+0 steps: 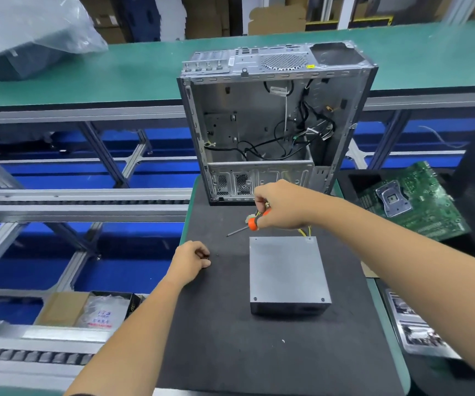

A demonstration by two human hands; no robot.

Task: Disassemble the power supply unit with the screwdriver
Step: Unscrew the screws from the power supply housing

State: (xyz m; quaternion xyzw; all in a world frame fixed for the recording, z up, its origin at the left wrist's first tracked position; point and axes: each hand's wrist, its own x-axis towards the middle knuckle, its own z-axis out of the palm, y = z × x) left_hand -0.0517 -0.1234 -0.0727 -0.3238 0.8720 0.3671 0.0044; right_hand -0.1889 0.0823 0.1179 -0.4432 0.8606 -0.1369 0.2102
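We see bare mat (222, 332) left of and before the PSU (287, 270). The case (267, 124) blocks the far side, the motherboard (419, 201) the right.

My right hand (280, 205) reaches forward with the arm stretched across from the right, fingers curled in a grip round the screwdriver (252, 222), its tip pointing left and down. My left hand (192, 261) rests knuckles-up on the worktop (219, 338), fingers curled under, forearm angled in from lower left.

An open computer case (270, 124) stands beside a green motherboard (413, 201).
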